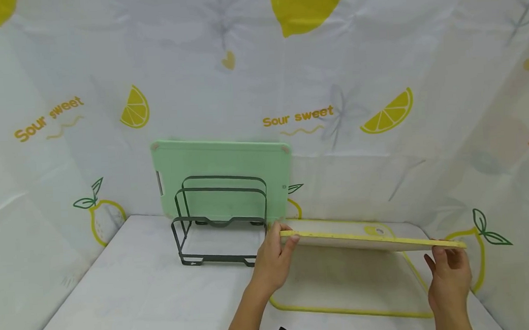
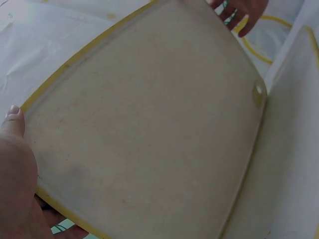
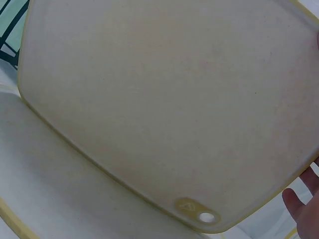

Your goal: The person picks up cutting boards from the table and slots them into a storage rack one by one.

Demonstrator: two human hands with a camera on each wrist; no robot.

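Here, left hand and right hand each grip an end of a yellow-rimmed cutting board (raised level) right of the wire rack.

A dark metal wire rack stands on a table covered in white cloth. A pale green cutting board stands upright in the back of the rack, against the backdrop. The backdrop is a white fabric printed with yellow lemons, lemon slices and the words "Sour sweet", and it surrounds the table on three sides.
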